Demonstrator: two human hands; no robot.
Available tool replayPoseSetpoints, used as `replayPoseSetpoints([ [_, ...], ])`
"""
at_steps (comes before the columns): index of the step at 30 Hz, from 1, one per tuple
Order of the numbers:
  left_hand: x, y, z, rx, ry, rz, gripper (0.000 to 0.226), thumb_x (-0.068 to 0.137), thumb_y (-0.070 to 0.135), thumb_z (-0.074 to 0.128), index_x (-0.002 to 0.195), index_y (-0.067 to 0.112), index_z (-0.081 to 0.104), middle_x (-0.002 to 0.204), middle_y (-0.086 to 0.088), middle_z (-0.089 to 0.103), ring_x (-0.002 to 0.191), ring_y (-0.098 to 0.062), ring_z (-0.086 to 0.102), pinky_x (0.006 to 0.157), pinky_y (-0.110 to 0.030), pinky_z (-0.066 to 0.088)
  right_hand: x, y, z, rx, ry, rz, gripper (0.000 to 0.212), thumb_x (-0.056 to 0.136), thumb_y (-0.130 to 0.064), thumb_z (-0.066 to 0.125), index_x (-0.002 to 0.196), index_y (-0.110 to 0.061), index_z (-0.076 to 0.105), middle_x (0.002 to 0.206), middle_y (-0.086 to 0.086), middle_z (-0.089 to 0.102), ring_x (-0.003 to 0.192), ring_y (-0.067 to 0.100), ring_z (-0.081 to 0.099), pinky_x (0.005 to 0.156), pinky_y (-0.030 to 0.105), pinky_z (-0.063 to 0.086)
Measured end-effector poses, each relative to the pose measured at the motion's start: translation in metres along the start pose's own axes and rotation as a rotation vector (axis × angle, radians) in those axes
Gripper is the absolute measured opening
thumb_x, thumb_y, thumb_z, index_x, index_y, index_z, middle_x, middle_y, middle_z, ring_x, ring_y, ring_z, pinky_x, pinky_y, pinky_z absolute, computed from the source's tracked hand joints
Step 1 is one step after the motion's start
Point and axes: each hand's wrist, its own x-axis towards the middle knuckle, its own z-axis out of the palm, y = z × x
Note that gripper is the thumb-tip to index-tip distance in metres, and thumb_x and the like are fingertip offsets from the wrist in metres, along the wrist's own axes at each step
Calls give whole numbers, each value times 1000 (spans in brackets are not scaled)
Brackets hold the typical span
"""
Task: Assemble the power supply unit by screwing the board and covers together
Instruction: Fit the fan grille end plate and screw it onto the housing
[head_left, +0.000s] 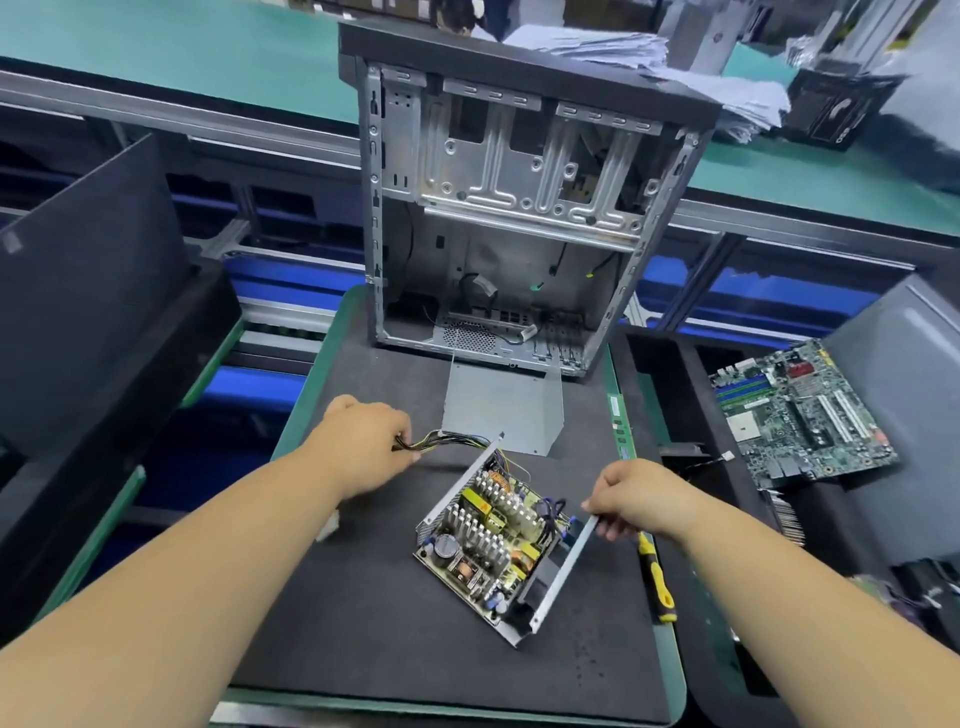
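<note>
Your right hand (631, 499) is pinching the side wall of the open power supply unit (498, 540); your left hand (363, 441) is gripping its cable bundle (447, 441). The unit is sitting angled on the black foam mat (395, 639) on the tabletop (672, 691), circuit board (488, 530) exposed. A metal cover (504, 410) is lying just behind it, an empty PC case (509, 208) standing beyond. A yellow-handled screwdriver (657, 582) is lying under your right wrist, a motherboard (800, 410) off right.
</note>
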Motion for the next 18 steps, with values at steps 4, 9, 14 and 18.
replayPoseSetpoints([
  [4, -10, -1, -12, -121, -121, -20, 21, 90, 50, 60, 85, 30, 56, 83, 8, 58, 80, -16, 54, 68, -30, 43, 7, -6, -1, -57, 92, -21, 14, 90, -10, 62, 76, -7, 61, 70, 12, 72, 61, 20, 64, 66, 31, 51],
  [9, -21, -5, -17, -213, -181, -73, 26, 89, 48, 64, 78, 26, 56, 73, 7, 55, 66, -15, 47, 57, -29, 36, 19, -12, -3, -71, 218, -94, 12, 87, -12, 61, 80, -3, 63, 80, 16, 74, 72, 32, 70, 79, 43, 59],
  [14, -29, -13, -2, -203, -331, -130, 33, 91, 49, 61, 73, 24, 49, 73, 5, 52, 69, -16, 47, 56, -28, 33, 25, -19, -4, -133, 263, -137, 10, 89, -17, 61, 81, -12, 63, 77, 3, 72, 78, 27, 70, 73, 39, 57],
  [18, -31, -17, 8, -265, -399, -151, 33, 83, 56, 66, 80, 25, 55, 79, 10, 61, 73, -10, 55, 60, -24, 38, 26, -20, -7, -193, 253, -151, 10, 90, -20, 61, 82, -15, 63, 77, 3, 71, 78, 26, 70, 72, 39, 56],
])
